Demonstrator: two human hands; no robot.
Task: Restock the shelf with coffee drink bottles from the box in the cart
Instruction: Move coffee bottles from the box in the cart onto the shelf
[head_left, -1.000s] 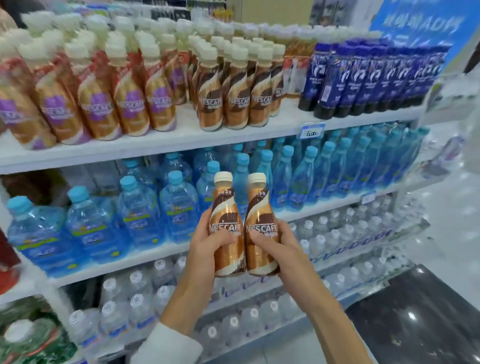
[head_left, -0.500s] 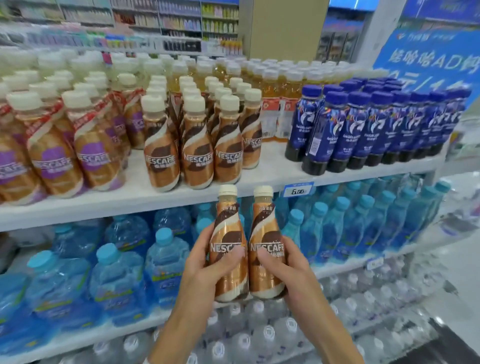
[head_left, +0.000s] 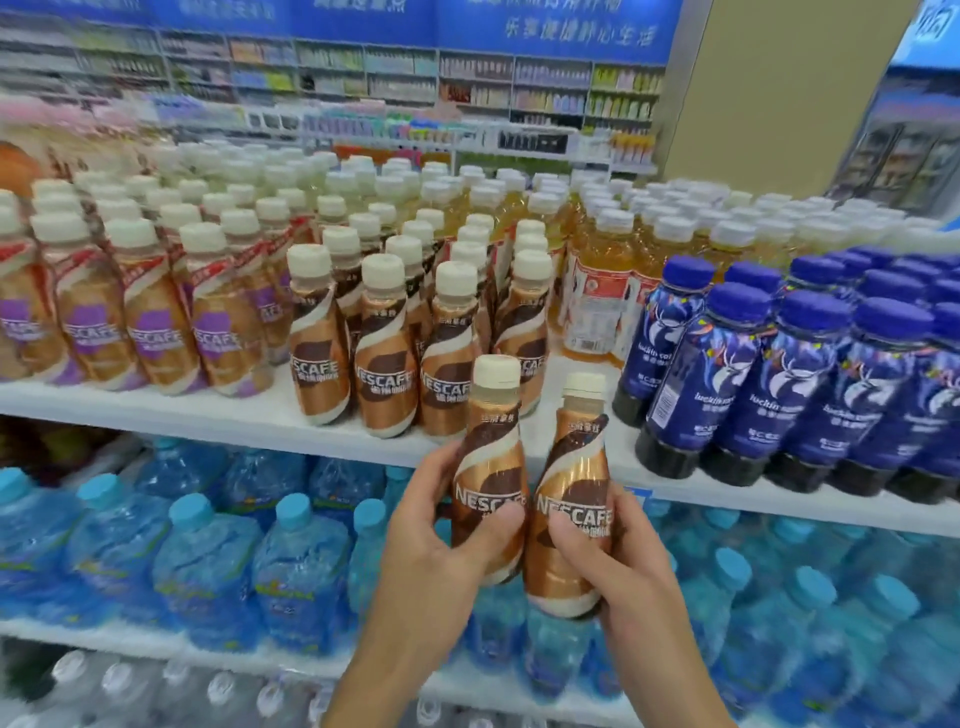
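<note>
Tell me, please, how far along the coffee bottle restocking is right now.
Done: rows of brown coffee bottles stand on the shelf. In hand: the left hand grips the left bottle, the right hand the right bottle, both in front of the shelf edge. Left: setting these two down, perhaps on the bare patch beside the blue bottles. The box and cart are out of view.

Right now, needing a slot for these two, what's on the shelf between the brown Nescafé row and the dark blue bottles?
Head view: bare white shelf at the front of that gap; amber bottles with red-and-white labels stand farther back.
</note>
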